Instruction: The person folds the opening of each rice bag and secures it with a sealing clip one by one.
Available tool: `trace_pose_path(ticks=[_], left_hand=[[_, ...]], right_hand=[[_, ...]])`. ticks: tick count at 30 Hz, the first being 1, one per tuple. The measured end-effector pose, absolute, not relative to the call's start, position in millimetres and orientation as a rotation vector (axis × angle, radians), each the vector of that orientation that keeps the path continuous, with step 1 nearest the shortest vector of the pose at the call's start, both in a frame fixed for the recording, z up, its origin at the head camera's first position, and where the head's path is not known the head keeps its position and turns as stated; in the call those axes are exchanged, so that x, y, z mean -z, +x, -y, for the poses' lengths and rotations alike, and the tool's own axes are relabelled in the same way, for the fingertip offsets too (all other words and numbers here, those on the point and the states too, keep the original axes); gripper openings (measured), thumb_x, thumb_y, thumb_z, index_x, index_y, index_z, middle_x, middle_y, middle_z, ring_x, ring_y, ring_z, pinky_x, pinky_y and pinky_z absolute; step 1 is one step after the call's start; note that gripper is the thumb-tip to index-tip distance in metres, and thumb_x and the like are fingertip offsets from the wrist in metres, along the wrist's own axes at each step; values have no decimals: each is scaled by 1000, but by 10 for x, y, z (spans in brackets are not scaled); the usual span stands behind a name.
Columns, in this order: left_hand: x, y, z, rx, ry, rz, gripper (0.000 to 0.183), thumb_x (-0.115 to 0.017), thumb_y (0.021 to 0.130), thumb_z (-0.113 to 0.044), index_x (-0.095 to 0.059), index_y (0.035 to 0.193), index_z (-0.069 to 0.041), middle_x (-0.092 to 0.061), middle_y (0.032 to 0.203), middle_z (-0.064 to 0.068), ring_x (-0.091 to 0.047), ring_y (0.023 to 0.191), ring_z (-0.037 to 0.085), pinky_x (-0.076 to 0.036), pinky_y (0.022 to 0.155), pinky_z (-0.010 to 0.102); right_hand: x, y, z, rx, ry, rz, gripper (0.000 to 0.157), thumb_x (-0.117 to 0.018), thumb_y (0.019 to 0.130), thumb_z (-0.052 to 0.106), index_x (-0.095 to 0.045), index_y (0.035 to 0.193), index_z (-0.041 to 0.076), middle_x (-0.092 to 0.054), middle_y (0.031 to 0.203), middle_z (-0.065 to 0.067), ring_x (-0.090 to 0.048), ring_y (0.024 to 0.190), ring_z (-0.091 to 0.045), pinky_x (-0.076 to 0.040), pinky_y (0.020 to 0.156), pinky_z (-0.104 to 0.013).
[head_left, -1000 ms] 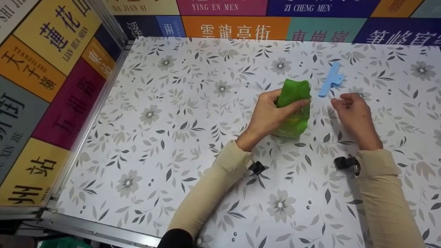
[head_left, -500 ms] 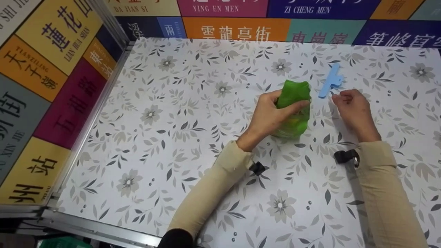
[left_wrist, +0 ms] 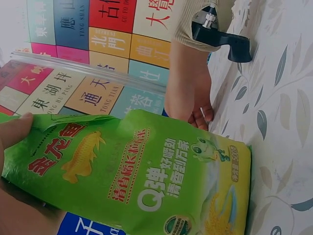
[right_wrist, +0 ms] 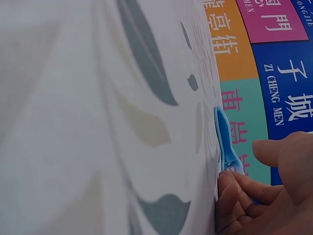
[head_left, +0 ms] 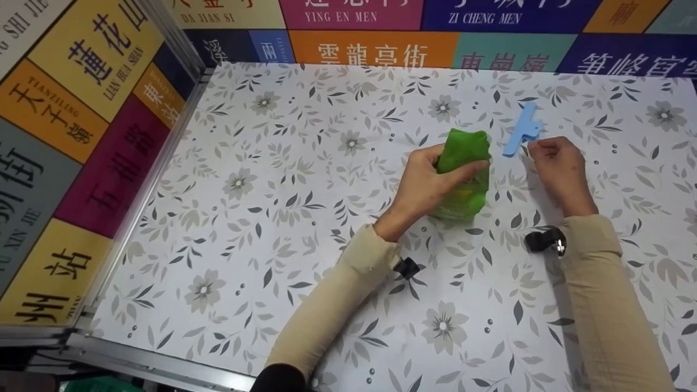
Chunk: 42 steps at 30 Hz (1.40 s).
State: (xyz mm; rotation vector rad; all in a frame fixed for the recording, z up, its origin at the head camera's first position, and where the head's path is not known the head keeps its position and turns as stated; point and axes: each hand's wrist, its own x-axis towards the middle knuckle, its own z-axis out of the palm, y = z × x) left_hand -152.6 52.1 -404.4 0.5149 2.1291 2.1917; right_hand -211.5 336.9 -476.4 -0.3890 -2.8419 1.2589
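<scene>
My left hand (head_left: 416, 182) grips the upper part of a green rice bag (head_left: 464, 144), thumb across its front. In the left wrist view, the printed front of the bag shows a golden fish and a cartoon frog, and its bottom is at the patterned tabletop. Right of the bag lies a light blue bag clip (head_left: 523, 128) with a long straight jaw. My right hand (head_left: 563, 171) is beside the clip's handle, fingers loosely bent. From the right wrist, the fingertips (right_wrist: 227, 178) show right at the clip's near end, with the thumb held apart from them.
A floral-patterned sheet covers the table (head_left: 261, 234). Panels with colourful Chinese place names (head_left: 375, 46) stand along the back, and more (head_left: 109, 163) along the left side. A metal frame edge (head_left: 158, 359) runs along the front left. Black camera mounts (head_left: 544, 239) sit at both wrists.
My right hand has moved slightly forward, up to the clip's handle. The left hand and the rice bag have stayed in place.
</scene>
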Motion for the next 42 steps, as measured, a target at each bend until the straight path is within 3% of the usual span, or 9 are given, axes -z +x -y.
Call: trace_pose_path(ticks=[4, 14, 21, 33, 38, 42], left_hand=[[4033, -1524, -530, -2187, 515, -2119, 20, -84, 89, -15, -75, 96, 2, -77, 85, 11, -64, 67, 4, -55, 62, 23], [4023, -1509, -519, -2172, 496, -2173, 20, -84, 89, -17, -75, 94, 1, -75, 82, 6, -62, 68, 2, -54, 63, 21], [4027, -1516, -520, -2183, 502, -2150, 21, -84, 89, -16, -75, 94, 2, -75, 82, 8, -63, 68, 2, -54, 62, 22], [4038, -1498, -509, -2190, 514, -2119, 20, -84, 89, -15, -76, 96, 2, -76, 83, 9, -64, 69, 3, -55, 64, 22], [4043, -1498, -507, -2186, 512, -2126, 21, -84, 89, -16, -76, 96, 2, -75, 82, 7, -64, 69, 3, -55, 64, 22], [4049, -1503, -511, -2191, 533, -2145, 20, -83, 89, -15, -76, 95, 2, -76, 83, 11, -63, 68, 2, -54, 63, 22]], right_hand=[[4778, -2130, -3392, -1252, -391, 2825, 59, -52, 104, 50, -58, 132, -2, -56, 100, 9, -48, 78, 12, -41, 80, -18], [4776, -2212, -3385, -1256, -386, 2830, 60, -50, 105, 51, -59, 133, 0, -55, 101, 10, -46, 82, 9, -41, 80, -21], [4780, -2295, -3380, -1230, -440, 2795, 53, -52, 104, 50, -62, 124, 2, -53, 90, 17, -47, 78, 7, -41, 73, -18], [4774, -2378, -3395, -1295, -530, 2766, 32, -54, 104, 51, -62, 108, 20, -53, 79, 23, -52, 61, 6, -43, 61, -17], [4776, -2403, -3397, -1297, -532, 2765, 32, -54, 104, 50, -62, 106, 19, -54, 77, 24, -53, 58, 5, -44, 58, -17], [4789, -2430, -3406, -1252, -525, 2746, 36, -55, 104, 48, -66, 105, 14, -50, 69, 28, -50, 62, 4, -42, 63, -18]])
